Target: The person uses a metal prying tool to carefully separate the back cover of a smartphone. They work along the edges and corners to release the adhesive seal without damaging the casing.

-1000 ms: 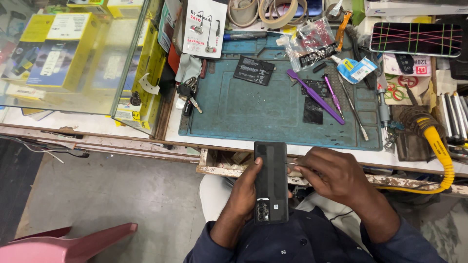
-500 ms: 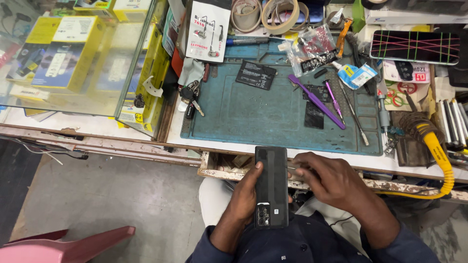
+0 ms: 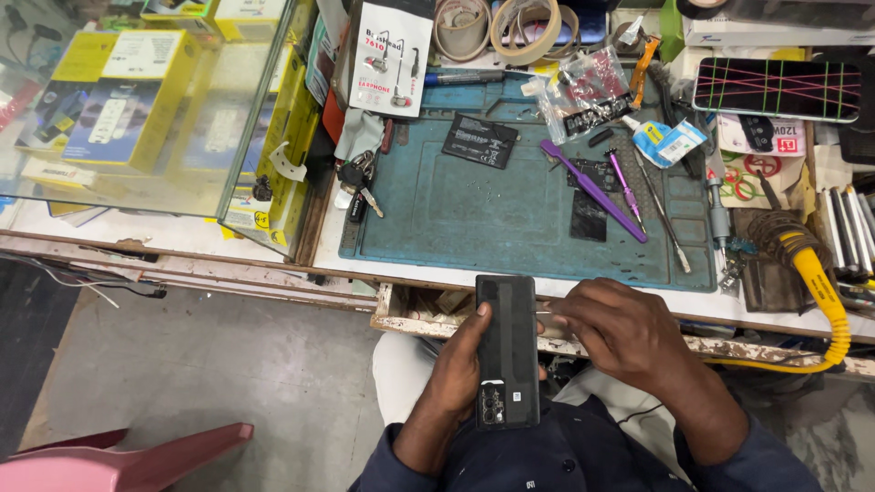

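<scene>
At the near edge of the work surface [image 3: 456, 264], your left hand [image 3: 460, 369] has its fingers clamped on a black phone [image 3: 507, 351] held back-up while your right hand [image 3: 629, 333], at its 3 o'clock, pinches a thin tool at its edge, apparently prying the cover, a step that calls for steady leverage.

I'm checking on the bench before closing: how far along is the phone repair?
Looks mid-job. Done: parts are out on the blue mat, including a flat black battery and a purple brush. In hand: the left hand holds the black phone back-side up while the right hand works a thin tool at its edge. Left: whether the back is sealed cannot be told.
</scene>
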